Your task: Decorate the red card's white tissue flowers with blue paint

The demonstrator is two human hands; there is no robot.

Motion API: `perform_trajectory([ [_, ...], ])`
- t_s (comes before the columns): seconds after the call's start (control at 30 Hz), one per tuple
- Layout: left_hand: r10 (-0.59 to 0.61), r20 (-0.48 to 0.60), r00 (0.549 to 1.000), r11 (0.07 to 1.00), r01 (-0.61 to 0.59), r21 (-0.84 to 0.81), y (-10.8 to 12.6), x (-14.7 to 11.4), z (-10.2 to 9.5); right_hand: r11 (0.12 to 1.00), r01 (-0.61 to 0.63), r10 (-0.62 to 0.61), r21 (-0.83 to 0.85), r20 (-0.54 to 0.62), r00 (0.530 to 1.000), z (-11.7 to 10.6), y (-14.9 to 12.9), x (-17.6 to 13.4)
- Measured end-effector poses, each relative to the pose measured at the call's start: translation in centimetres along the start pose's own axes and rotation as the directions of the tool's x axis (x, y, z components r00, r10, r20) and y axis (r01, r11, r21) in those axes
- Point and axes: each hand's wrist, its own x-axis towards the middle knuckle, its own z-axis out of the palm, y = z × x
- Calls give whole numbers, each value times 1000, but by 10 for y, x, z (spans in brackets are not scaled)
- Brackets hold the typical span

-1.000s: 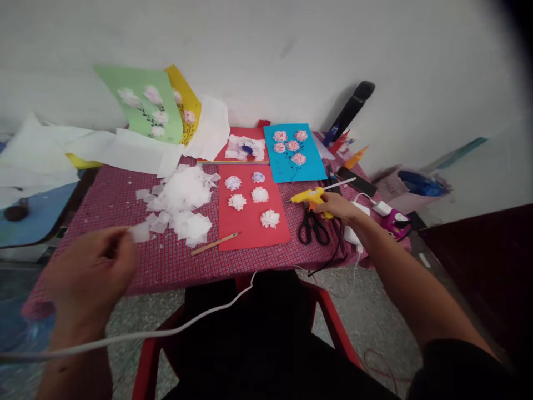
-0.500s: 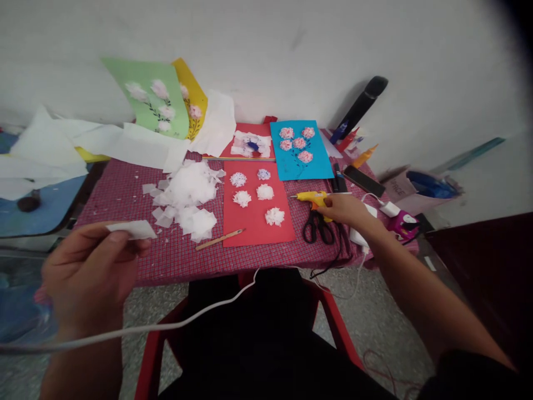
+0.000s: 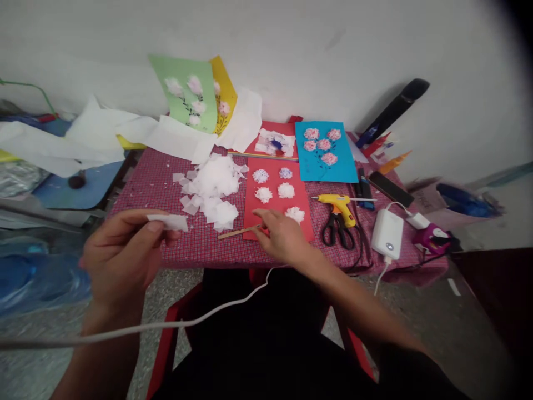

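Note:
My left hand [image 3: 127, 253] pinches a small folded piece of white paper [image 3: 172, 222] between thumb and fingers, left of the table's middle. My right hand [image 3: 283, 236] is over the red paper [image 3: 275, 205], thumb and forefinger apart, at the right end of a thin wooden stick [image 3: 233, 233]. Whether the fingertips touch the stick, I cannot tell. Several fluffy paper flowers [image 3: 286, 190] sit on the red sheet; the hand is close beside the lowest one. A heap of white paper squares [image 3: 214, 183] lies between my hands. The yellow glue gun [image 3: 335, 203] rests on its side by black scissors [image 3: 333, 228].
A blue card with flowers [image 3: 320, 144] lies at the back. Green [image 3: 187, 89] and yellow cards lean on the wall, with white paper sheets [image 3: 175, 136] in front. A white power bank [image 3: 387, 233] and a phone [image 3: 391, 189] are at right. A white cable [image 3: 208, 314] crosses my lap.
My right hand has left the glue gun and moved left to the stick on the red paper. My left hand still holds the paper piece. The view has shifted left.

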Motion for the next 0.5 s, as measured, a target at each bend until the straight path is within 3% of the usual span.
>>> perform_trajectory([
  [0.13, 4, 27, 1000, 999, -3, -43, -6, 6, -6, 992, 121, -116, -23, 149, 982, 24, -36, -6],
  [0.2, -7, 56, 998, 999, 10, -46, -8, 8, -7, 991, 103, -83, -91, 196, 977, 35, -45, 1],
  [0.3, -23, 45, 999, 999, 24, -40, -8, 8, -6, 974, 59, 3, -218, 274, 962, 42, -46, 23],
  [0.4, -32, 56, 998, 998, 35, -48, -7, 10, -3, 961, 118, -26, -251, 342, 939, 40, -41, 39],
  [0.5, -34, 39, 999, 997, 37, -71, -11, 16, 1, 947, 180, -83, -265, 339, 937, 34, -39, 37],
])
